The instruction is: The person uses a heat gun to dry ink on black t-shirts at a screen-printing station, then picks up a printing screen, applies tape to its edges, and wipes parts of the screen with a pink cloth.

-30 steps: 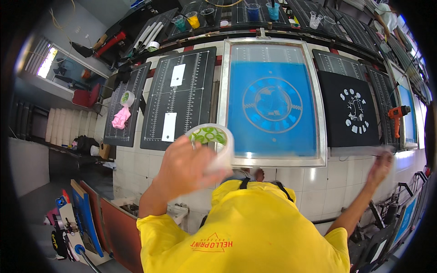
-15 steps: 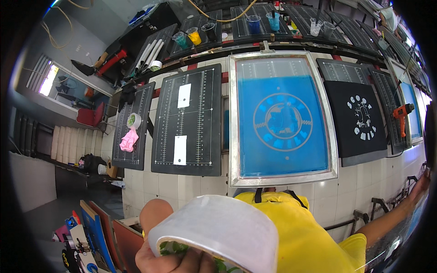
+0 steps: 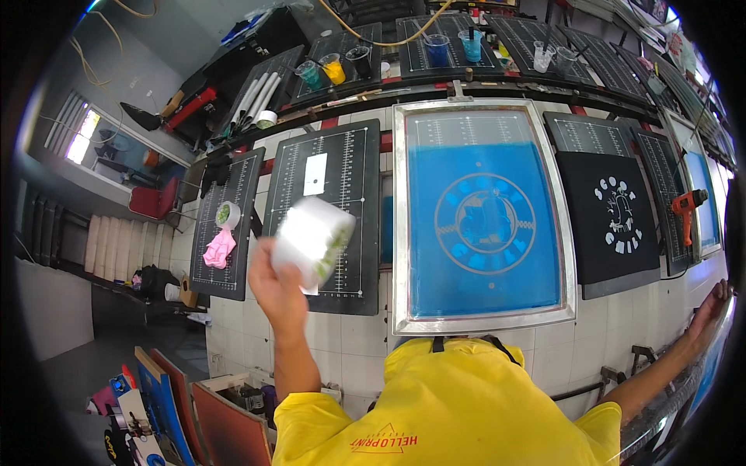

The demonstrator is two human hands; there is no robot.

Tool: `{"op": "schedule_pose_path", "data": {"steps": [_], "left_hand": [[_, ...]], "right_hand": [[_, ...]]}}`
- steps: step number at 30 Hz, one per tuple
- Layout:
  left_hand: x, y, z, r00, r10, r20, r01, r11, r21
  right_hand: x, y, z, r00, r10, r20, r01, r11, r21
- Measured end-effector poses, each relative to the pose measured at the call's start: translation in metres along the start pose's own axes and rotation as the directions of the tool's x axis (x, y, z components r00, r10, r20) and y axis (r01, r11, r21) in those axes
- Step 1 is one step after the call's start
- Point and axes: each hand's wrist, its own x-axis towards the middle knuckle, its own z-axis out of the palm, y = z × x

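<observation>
My left hand (image 3: 280, 291) is closed on a wide roll of white, translucent tape (image 3: 307, 233) with green patches on its core side, smeared by motion. The roll hangs over a black gridded platen (image 3: 350, 167). A white card (image 3: 315, 173) with a small dark hole lies on the platen; the roll covers most of a second card. My right hand (image 3: 707, 312) is stretched out to the far right, fingers bent over an edge at the rim of the view; what it grips cannot be made out. Right of the roll lies a blue printing screen (image 3: 482, 291) in a metal frame, bearing a round design.
A pink cloth (image 3: 219, 250) and a smaller tape roll (image 3: 228, 214) rest on the left platen. A black printed shirt (image 3: 610, 217) and an orange heat gun (image 3: 687, 213) are to the right. Cups of ink (image 3: 437, 51) stand along the back platens. Boards (image 3: 225, 423) lean at lower left.
My left hand has carried the tape roll away from close to the camera, out over the platen. The roll has turned, and my fingers no longer show inside its core.
</observation>
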Motion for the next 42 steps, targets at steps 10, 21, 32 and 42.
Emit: {"op": "schedule_pose_path", "data": {"steps": [10,21,32,42], "left_hand": [[0.011,-0.263,-0.167,0.992,-0.122,-0.012,0.080,0.567,0.820],[0.010,-0.177,-0.042,0.961,-0.245,-0.128,0.277,0.861,0.427],[-0.009,0.063,0.162,0.844,0.535,0.037,-0.446,0.739,-0.504],[0.022,0.046,0.137,0.791,0.505,0.345,-0.369,0.844,-0.390]], "right_hand": [[0.010,0.004,0.065,0.913,0.255,0.318,-0.297,0.950,0.091],[0.007,-0.052,0.012,0.992,0.100,-0.079,-0.115,0.972,-0.205],[0.024,-0.069,-0.030,0.996,0.071,-0.055,-0.083,0.961,-0.264],[0.019,0.046,0.060,0.897,0.284,0.339,-0.240,0.956,-0.167]]}}
